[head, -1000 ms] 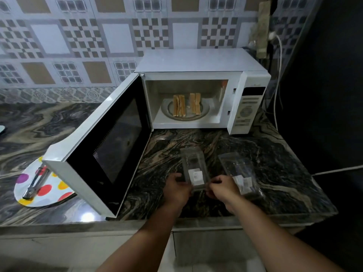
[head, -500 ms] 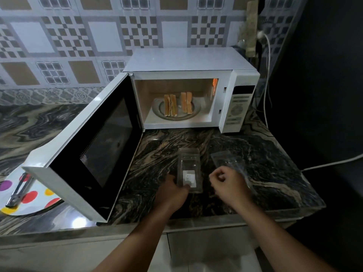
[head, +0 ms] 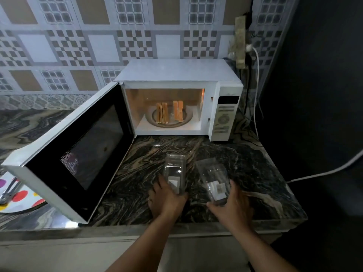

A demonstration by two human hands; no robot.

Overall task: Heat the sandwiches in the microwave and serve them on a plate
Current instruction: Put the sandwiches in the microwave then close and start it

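Gripping 2 clear sandwich packs, left hand [head: 167, 201] and right hand [head: 231, 205]; plate [head: 21, 201] half-hidden behind microwave door [head: 68, 154].

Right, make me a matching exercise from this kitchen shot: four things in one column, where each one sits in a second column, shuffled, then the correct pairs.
Things
1. sandwiches
2. tongs
3. left hand
4. white plug

Places
A. on the spotted plate, left of the open microwave door
B. in the wall socket strip behind the microwave
C. on the turntable inside the microwave
D. holding a clear empty package on the counter

Pairs: 1-C, 2-A, 3-D, 4-B
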